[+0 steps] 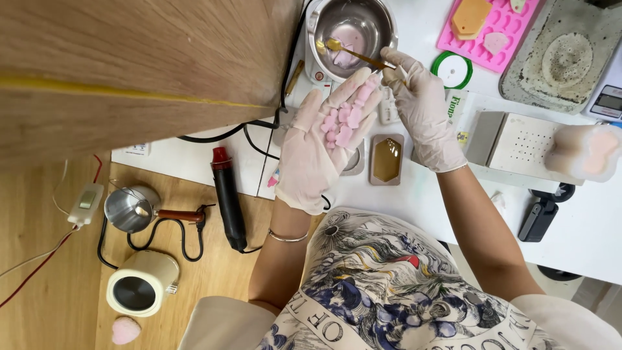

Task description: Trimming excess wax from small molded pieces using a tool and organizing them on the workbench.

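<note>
Our left hand (pixel 327 139) lies spread, cupping pink wax pieces (pixel 346 116) at frame centre; our right hand (pixel 421 107) pinches a gold spoon (pixel 353 53) over the melting pot (pixel 353 29) (upper centre). Tilting the palm could spill pieces onto the tabletop (pixel 583 227).

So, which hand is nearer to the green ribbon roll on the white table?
The right hand. It holds a gold spoon just beside the green ribbon roll; the left hand, cupping pink pieces, lies farther away.
</note>
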